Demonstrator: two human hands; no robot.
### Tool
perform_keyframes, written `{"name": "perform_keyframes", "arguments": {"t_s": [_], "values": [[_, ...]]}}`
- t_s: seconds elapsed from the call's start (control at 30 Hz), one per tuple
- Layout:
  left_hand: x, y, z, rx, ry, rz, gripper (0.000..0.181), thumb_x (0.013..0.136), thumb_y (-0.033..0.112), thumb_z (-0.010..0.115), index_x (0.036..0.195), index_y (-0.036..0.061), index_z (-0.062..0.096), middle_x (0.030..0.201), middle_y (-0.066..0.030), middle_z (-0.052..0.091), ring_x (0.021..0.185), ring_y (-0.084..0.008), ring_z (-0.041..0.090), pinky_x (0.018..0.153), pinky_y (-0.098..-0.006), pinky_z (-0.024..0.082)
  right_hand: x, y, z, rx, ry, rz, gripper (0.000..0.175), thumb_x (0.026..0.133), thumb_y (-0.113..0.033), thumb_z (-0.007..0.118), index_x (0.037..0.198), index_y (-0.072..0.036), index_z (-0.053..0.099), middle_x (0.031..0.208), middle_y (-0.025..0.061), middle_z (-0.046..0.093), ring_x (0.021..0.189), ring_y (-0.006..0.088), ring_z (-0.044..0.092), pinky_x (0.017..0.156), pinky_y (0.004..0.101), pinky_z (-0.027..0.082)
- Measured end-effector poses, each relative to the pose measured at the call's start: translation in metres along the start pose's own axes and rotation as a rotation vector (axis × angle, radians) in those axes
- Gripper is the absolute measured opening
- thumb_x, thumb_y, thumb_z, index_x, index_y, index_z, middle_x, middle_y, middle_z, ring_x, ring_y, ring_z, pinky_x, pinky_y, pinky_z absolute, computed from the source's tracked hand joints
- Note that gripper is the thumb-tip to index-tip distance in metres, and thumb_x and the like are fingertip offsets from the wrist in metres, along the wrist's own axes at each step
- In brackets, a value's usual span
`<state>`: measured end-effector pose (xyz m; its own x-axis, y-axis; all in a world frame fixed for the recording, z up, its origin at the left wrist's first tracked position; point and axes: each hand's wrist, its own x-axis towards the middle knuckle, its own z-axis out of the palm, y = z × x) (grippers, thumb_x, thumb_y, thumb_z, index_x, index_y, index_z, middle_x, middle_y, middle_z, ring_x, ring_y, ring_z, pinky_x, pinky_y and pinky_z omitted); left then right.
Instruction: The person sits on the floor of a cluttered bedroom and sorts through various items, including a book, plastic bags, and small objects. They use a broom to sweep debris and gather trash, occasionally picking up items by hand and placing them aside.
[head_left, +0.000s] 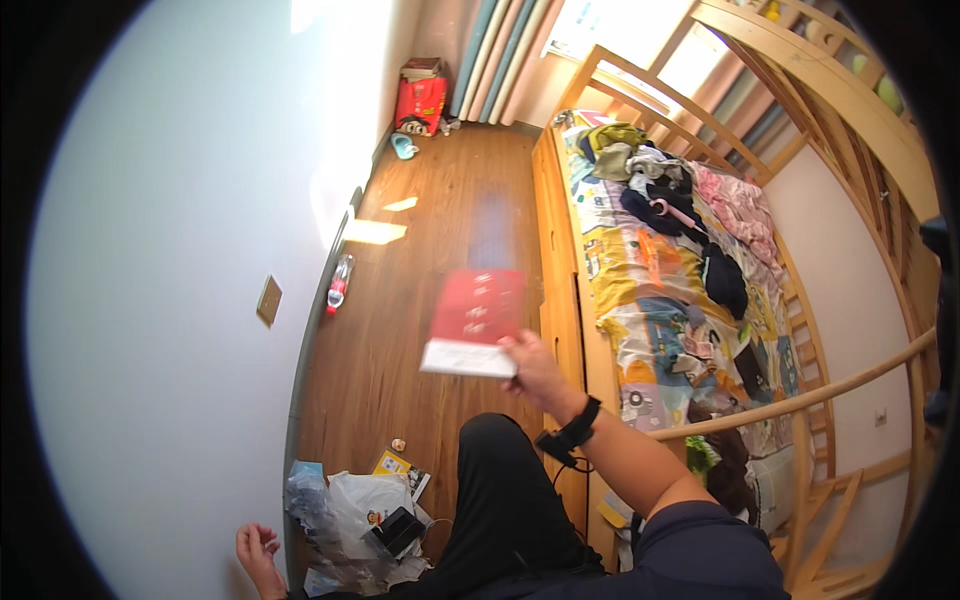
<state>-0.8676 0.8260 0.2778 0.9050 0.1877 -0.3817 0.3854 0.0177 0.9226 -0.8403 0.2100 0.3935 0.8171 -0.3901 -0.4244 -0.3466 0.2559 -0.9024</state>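
My right hand (536, 369) grips the near right corner of a red book (478, 306) with a white band along its lower edge. The book is held above the wooden floor and looks slightly blurred. A black strap with a small device (571, 435) circles my right wrist. At the lower left, my left hand (257, 551) is beside the pale wall, its fingers loosely curled and nothing seen in them. Nearest to it lies a heap of plastic bags (352, 517), with a black object (397, 531) on top and a yellow printed packet (401, 471) at its far side.
A wooden bunk bed (592, 360) runs along the right, its patterned bedding (615, 270) strewn with clothes. By the left wall lie a plastic bottle (340, 285) and a light-blue slipper (403, 146). Beyond them, a red bag (420, 105) stands near striped curtains (502, 64).
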Motion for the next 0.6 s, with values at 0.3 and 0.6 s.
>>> {"name": "perform_keyframes", "arguments": {"t_s": [0.3, 0.6], "values": [[-0.133, 0.16, -0.074, 0.182, 0.116, -0.311, 0.029, 0.103, 0.028, 0.066, 0.123, 0.0066, 0.062, 0.11, -0.0101, 0.07, 0.101, -0.0257, 0.069, 0.08, -0.039, 0.056, -0.076, -0.101, -0.148, -0.019, 0.373, 0.232, 0.023, 0.109, -0.028, 0.055, 0.114, -0.006, 0.057, 0.096, 0.0113, 0.073, 0.062, 0.0132, 0.065, 0.046, 0.0279, 0.05], [-0.376, 0.178, -0.198, 0.288, 0.378, -1.096, 0.047, 0.096, 0.053, 0.065, 0.119, 0.013, 0.056, 0.099, -0.0087, 0.068, 0.08, -0.0306, 0.067, 0.067, -0.0527, 0.056, -0.226, -0.181, -0.032, -0.486, -0.369, 0.512, 0.024, 0.103, -0.025, 0.062, 0.112, -0.003, 0.067, 0.092, 0.0051, 0.075, 0.068, 0.013, 0.069, 0.056, 0.0291, 0.054]]}}
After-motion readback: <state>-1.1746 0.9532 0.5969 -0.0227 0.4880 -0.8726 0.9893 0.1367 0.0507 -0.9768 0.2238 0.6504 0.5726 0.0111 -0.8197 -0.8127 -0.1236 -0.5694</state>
